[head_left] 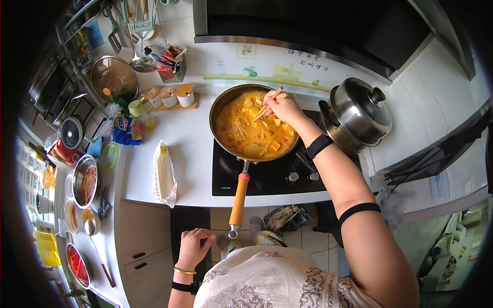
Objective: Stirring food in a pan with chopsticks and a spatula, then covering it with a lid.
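Observation:
My right hand (284, 107) grips a pair of wooden chopsticks (264, 111), their tips down in the food. Under them a frying pan (214, 133) sits on the black cooktop (227, 181), filled with an orange soupy stew (246, 129) of thin enoki-like strands, pale chunks and round slices. The pan's orange handle (240, 198) points towards me, past the counter edge. Beside the end of that handle, to its left, my left hand (196, 244) hovers with loosely curled fingers and nothing in it, apart from the handle.
Right of the pan stands a lidded steel pot (358, 115). An opened pack of dried noodles (165, 175) lies on the left counter, with seasoning jars (169, 96) behind. Further left are a steel bowl of shredded food (85, 181), a ladle (101, 254) and red food (78, 265) in another bowl.

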A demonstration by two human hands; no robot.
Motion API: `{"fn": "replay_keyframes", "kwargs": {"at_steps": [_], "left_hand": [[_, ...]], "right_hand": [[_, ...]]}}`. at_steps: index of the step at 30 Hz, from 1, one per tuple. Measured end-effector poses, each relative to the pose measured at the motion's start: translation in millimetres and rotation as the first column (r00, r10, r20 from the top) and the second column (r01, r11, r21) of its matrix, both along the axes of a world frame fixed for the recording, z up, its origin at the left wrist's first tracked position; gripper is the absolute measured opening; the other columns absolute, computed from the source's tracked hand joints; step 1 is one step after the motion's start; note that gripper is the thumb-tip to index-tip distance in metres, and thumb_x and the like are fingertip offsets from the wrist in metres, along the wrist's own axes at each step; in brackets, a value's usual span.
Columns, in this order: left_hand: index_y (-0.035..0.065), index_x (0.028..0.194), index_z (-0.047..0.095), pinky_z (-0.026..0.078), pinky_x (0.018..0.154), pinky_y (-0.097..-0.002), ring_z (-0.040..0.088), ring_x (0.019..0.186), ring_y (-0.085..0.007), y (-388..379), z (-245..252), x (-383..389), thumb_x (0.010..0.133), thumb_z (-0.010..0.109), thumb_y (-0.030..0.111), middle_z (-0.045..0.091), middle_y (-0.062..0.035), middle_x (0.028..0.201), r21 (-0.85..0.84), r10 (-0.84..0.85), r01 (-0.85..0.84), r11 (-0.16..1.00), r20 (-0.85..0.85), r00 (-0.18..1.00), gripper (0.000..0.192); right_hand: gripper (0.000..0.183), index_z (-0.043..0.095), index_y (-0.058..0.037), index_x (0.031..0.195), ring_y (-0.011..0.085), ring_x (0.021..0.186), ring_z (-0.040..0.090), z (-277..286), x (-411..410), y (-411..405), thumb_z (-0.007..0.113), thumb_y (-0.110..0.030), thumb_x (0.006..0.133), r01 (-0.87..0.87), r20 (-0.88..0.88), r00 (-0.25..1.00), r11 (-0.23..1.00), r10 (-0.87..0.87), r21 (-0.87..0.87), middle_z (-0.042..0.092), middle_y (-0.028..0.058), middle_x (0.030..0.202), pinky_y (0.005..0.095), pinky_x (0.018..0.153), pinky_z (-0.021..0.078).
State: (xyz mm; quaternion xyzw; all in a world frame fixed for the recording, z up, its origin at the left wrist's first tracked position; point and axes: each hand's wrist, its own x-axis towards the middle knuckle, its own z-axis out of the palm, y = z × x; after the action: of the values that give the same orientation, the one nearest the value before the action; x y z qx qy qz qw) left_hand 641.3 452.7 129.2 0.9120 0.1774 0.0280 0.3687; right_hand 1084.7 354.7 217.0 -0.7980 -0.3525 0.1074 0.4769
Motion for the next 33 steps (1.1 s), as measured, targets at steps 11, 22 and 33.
{"fn": "replay_keyframes", "kwargs": {"at_steps": [11, 22, 33], "left_hand": [[0.0114, 0.083, 0.065, 0.038, 0.074, -0.0327, 0.06, 0.067, -0.0172, 3, -2, 3, 0.08, 0.065, 0.026, 0.065, 0.0, 0.077, 0.013, -0.034, 0.034, 0.999, -0.007, 0.999, 0.015], [0.0116, 0.083, 0.065, 0.038, 0.072, -0.032, 0.059, 0.065, -0.0163, 1, -2, 10, 0.08, 0.065, 0.025, 0.065, 0.0003, 0.076, 0.036, -0.085, 0.084, 0.996, 0.022, 0.996, 0.014], [0.0121, 0.082, 0.065, 0.037, 0.073, -0.0315, 0.06, 0.067, -0.0155, 2, -5, -12, 0.079, 0.067, 0.025, 0.065, 0.0009, 0.076, 0.011, -0.022, 0.022, 1.0, 0.004, 1.0, 0.013]], "right_hand": [[0.022, 0.059, -0.0002, 0.084, 0.0133, 0.059, 0.063, 47, -11, -55, 0.048, -0.016, 0.093, -0.053, -0.222, 0.97, 0.976, 0.101, 0.213, 0.062, 0.0077, 0.073, 0.0212, 0.055, 0.0519], [0.022, 0.059, -0.0011, 0.082, 0.0147, 0.058, 0.063, -22, -34, -5, 0.049, -0.017, 0.093, 0.028, -0.094, 0.996, 0.989, -0.014, 0.145, 0.062, 0.006, 0.071, 0.0261, 0.057, 0.0498], [0.025, 0.06, 0.0024, 0.086, 0.0126, 0.059, 0.063, 41, -31, -55, 0.046, -0.017, 0.095, 0.003, -0.257, 0.964, 0.961, 0.071, 0.278, 0.062, 0.0075, 0.074, 0.0215, 0.055, 0.0526]]}}
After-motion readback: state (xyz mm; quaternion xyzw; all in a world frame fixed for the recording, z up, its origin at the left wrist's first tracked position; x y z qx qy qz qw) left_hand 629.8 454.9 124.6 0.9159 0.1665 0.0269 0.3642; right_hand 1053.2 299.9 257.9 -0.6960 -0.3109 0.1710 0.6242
